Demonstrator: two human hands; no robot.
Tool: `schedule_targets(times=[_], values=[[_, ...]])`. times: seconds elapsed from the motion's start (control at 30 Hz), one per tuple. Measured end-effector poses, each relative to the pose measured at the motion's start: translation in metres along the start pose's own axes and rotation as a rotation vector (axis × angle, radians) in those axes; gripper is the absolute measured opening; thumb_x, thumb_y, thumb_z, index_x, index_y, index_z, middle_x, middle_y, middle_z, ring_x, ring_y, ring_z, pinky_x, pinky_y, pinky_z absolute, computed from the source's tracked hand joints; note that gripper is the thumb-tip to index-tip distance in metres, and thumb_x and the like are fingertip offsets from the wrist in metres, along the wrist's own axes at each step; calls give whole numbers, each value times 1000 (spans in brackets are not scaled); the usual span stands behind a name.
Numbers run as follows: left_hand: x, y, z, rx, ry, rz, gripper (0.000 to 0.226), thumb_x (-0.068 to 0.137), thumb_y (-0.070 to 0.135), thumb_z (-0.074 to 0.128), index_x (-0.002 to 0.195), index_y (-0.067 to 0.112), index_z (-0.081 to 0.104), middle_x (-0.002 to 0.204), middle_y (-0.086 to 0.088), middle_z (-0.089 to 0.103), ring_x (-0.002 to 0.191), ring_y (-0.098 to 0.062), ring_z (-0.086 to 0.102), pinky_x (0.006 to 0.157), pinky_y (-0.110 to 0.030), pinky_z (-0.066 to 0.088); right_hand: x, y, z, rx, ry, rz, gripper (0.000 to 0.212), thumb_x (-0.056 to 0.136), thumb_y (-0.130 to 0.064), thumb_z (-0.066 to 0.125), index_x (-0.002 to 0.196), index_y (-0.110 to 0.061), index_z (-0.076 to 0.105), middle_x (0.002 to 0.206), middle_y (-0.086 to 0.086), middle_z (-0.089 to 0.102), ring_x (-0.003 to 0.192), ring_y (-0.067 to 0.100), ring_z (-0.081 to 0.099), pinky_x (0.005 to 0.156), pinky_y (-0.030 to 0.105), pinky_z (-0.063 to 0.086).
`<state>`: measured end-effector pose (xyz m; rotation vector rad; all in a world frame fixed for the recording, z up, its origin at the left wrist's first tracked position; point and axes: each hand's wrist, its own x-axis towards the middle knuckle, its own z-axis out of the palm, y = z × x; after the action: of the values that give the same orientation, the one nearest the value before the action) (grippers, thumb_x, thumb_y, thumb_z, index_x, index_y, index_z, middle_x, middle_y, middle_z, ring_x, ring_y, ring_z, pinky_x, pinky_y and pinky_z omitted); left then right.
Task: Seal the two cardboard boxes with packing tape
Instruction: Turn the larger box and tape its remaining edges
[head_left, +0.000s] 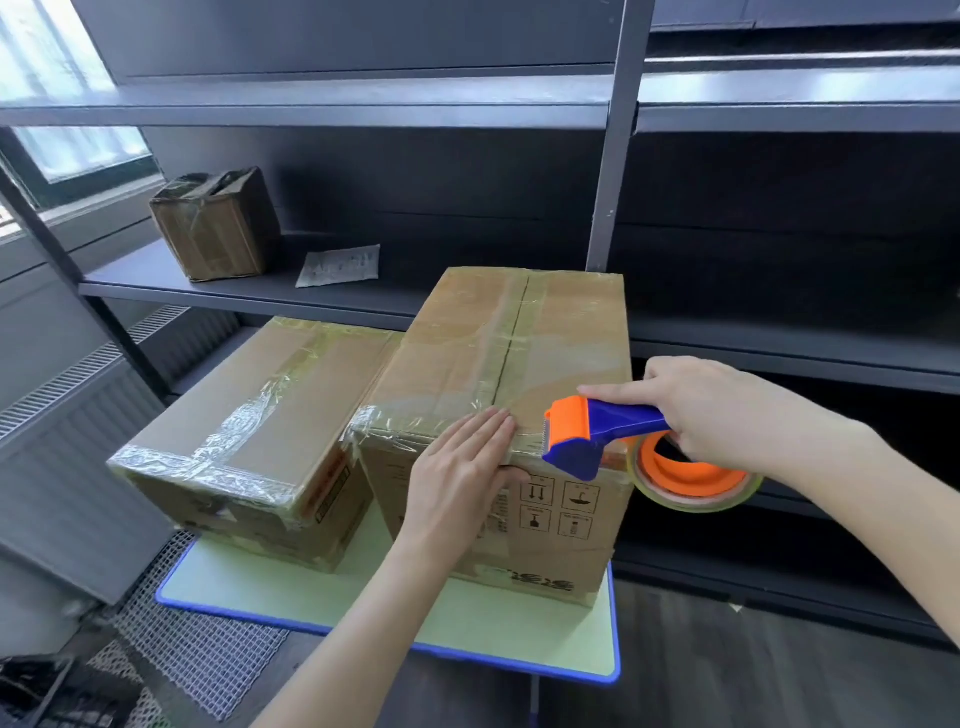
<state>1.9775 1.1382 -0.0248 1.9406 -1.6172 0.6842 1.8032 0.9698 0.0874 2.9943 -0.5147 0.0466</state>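
Tape dispenser (602, 422) clasped by right grip (727, 410) at box (498, 338) edge; left grip (462, 467) flat beside it.

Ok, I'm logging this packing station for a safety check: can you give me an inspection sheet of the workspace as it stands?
Surface: pale green table with a blue rim.
Job's things: taller box on the right, tape along its top seam and near edge; lower box on the left, taped; tape dispenser at the taller box's near top edge.
Clutter: small taped box and flat grey packet on the shelf behind.
Grippers: left hand pressed flat on the taller box's near edge; right hand grips the tape dispenser's handle.
Cables: nothing seen.
Surroundings: dark metal shelving, window at left, mesh mat on the floor.
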Motion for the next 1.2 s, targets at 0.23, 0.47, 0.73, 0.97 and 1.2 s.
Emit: schedule_targets(times=[0.23, 0.47, 0.73, 0.97, 1.2], values=[[6, 4, -5, 20, -45, -48, 56, 64, 31, 85, 110, 3, 70, 113, -9, 67, 107, -23, 64, 94, -40, 49, -48, 39, 9, 8, 20, 78, 93, 86, -14, 51, 116, -71, -16, 90, -10, 37, 77, 7, 40, 62, 18, 30], [25, 72, 7, -54, -102, 141, 57, 72, 30, 79, 117, -2, 64, 121, -14, 63, 115, -25, 59, 97, -41, 48, -55, 43, 25, 94, 87, 67, 92, 84, -12, 52, 118, -68, -14, 91, -5, 40, 83, 13, 41, 71, 25, 36], [24, 77, 24, -72, 13, 168, 41, 72, 12, 82, 109, 0, 69, 115, -10, 67, 109, -23, 63, 98, -35, 43, -61, 46, 28, 67, 91, 65, 84, 88, -10, 47, 135, -60, 0, 94, -4, 40, 78, 11, 40, 69, 21, 34], [24, 75, 23, -101, -21, 150, 45, 73, 21, 80, 112, 2, 68, 117, -9, 66, 112, -23, 61, 100, -37, 43, -89, 72, 26, -31, 2, 136, 94, 88, -9, 47, 112, -66, -23, 95, -8, 39, 79, 8, 39, 67, 19, 36], [24, 76, 23, -106, -36, 144, 46, 71, 21, 83, 111, 4, 69, 116, -8, 66, 111, -22, 62, 97, -38, 47, -92, 74, 32, -83, -26, 143, 95, 88, -10, 47, 114, -65, -25, 93, -7, 37, 77, 9, 41, 64, 19, 34]])
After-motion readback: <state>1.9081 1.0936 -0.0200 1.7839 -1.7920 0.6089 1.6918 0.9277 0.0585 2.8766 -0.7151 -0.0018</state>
